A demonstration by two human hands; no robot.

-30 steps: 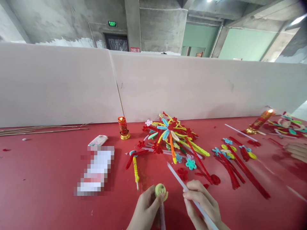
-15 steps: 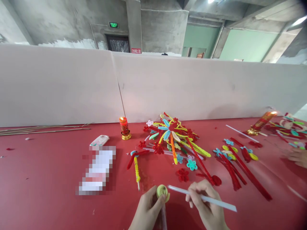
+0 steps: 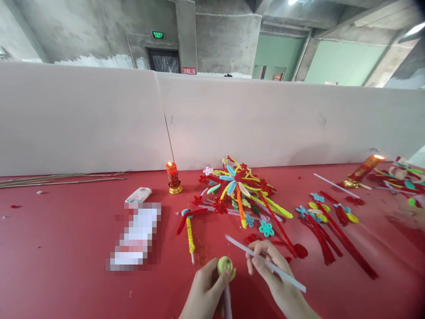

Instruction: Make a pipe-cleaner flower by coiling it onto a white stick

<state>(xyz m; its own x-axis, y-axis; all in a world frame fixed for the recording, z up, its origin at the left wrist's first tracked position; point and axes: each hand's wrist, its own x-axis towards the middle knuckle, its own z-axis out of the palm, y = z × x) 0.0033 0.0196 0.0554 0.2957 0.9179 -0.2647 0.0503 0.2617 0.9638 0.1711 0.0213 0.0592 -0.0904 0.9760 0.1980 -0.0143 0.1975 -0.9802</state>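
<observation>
Near the bottom middle, my left hand [image 3: 206, 288] pinches a pale yellow-green coil [image 3: 226, 264], which looks like rolled-up pipe cleaner. A pale purple stem [image 3: 227, 301] runs down below the coil. My right hand [image 3: 272, 271] is closed around a translucent white glue stick [image 3: 287, 276] and holds it slanted. The stick's tip points up and left, above the coil and apart from it. Ahead of my right hand lies a heap of pipe-cleaner flowers [image 3: 232, 188] in red, yellow and blue. Part of a red flower [image 3: 253, 238] shows just behind my right fingers.
A lit red candle [image 3: 172, 175] stands left of the heap; another lit candle [image 3: 363, 170] leans at the right. Red strips [image 3: 353, 248] and a yellow-wrapped stick [image 3: 190, 235] lie on the red table [image 3: 66, 266]. A white partition [image 3: 265, 124] rises behind. Another person's blurred hand [image 3: 416, 215] is far right.
My right hand has moved left and slightly up with the glue stick, whose tip has risen away from the coil. My left hand and the coil stay almost still.
</observation>
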